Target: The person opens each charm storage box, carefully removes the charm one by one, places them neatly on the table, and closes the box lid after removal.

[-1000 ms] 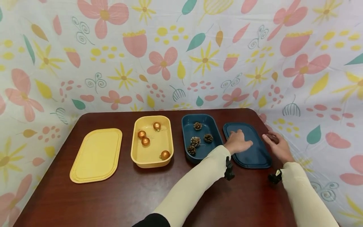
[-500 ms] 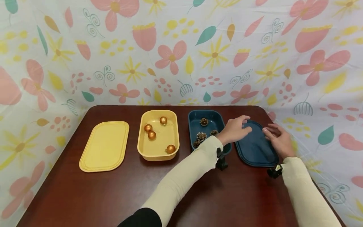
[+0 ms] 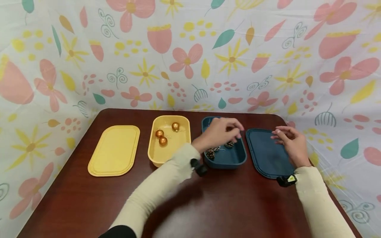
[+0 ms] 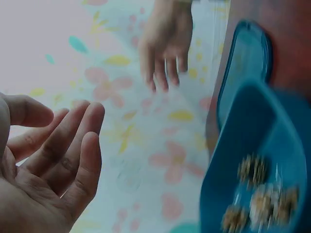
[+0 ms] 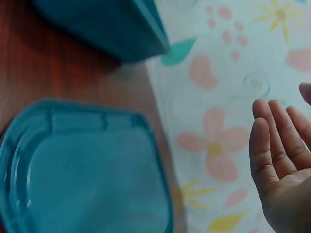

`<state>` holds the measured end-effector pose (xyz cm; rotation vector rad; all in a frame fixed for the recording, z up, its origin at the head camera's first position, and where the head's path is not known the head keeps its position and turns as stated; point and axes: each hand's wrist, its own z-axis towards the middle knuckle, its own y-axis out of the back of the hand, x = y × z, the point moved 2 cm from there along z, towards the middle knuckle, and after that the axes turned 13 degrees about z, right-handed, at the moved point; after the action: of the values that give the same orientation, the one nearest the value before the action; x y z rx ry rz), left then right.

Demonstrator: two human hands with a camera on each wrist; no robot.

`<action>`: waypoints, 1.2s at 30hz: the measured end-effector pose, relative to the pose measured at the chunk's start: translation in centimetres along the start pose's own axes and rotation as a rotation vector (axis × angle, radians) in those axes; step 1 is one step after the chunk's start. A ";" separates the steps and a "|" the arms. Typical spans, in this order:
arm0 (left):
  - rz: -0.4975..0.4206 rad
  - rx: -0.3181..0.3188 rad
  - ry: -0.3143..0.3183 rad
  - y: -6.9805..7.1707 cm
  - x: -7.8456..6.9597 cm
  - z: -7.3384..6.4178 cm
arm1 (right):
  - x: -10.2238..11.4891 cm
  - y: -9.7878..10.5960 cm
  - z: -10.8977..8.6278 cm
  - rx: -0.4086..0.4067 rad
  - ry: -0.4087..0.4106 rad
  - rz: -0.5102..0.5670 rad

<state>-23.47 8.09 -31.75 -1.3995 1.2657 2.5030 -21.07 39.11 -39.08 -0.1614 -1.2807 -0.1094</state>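
Note:
My left hand (image 3: 220, 132) hovers over the dark blue container (image 3: 227, 165), with fingers loosely bent and nothing in them. Inside that container lie several pine cones (image 4: 252, 170); in the head view the hand covers some of them. Above the right side of the flat blue lid (image 3: 266, 155) is my right hand (image 3: 293, 143), its fingers relaxed. The right wrist view shows an empty palm with the lid (image 5: 97, 179) lying apart from it.
Left of the blue container stands a yellow container (image 3: 151, 153) with gold baubles (image 3: 163, 141), partly behind my left sleeve. A yellow lid (image 3: 114, 150) lies at the far left of the brown table (image 3: 226, 205). A flower-patterned cloth (image 3: 184, 89) hangs behind.
My left hand has moved left, from above the blue lid to above the blue container. The right hand stays near the lid's right side. The head view has shifted slightly.

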 end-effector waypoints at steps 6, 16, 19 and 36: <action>0.094 -0.146 0.054 5.9 2.6 -4.7 | 1.7 -3.5 0.6 0.108 0.104 -0.118; 0.201 -0.300 0.200 11.0 8.5 -12.9 | 4.6 -10.5 -0.1 0.321 0.216 -0.330; 0.198 -0.281 0.242 11.4 10.4 -15.1 | 4.7 -12.3 -0.3 0.375 0.211 -0.347; 0.204 -0.042 0.400 10.5 16.9 -19.8 | 1.8 -23.1 2.0 0.494 0.163 -0.236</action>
<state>-23.39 -17.74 -42.54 -1.9494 1.4907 2.4627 -26.34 16.77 -35.44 0.4158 -1.1254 -0.0048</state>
